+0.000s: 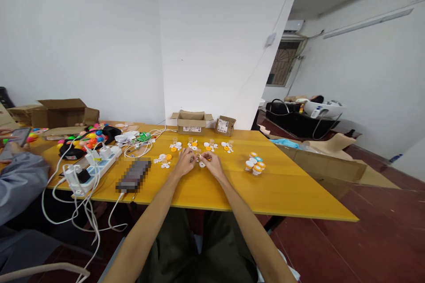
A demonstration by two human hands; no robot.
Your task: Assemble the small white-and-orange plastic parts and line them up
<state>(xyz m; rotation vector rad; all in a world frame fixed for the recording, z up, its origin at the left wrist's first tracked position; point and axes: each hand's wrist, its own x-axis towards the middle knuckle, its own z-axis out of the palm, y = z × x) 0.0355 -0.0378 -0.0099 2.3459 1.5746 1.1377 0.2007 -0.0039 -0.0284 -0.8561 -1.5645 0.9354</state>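
My left hand (pixel 185 162) and my right hand (pixel 212 164) meet over the yellow table (pixel 212 194), fingers bent around a small clear cup (pixel 198 155) between them. The fingertips are small in the view, so the exact grip is hard to see. A white disc (pixel 202 164) lies just below the cup, between the hands. Beyond and left of the hands are several little groups of clear cups, orange rings (pixel 168 157) and white toothed pieces (pixel 165 165). Right of my right hand, several jars with orange, white and teal lids (pixel 255 162) stand clustered together.
Two cardboard boxes (pixel 191 123) (pixel 225 126) stand at the back edge. At left are a phone (pixel 134 175), a power strip (pixel 96 172) with tangled white cables, colourful balls, and a person's grey sleeve (pixel 23 181). A large carton (pixel 312 168) is beyond the right edge.
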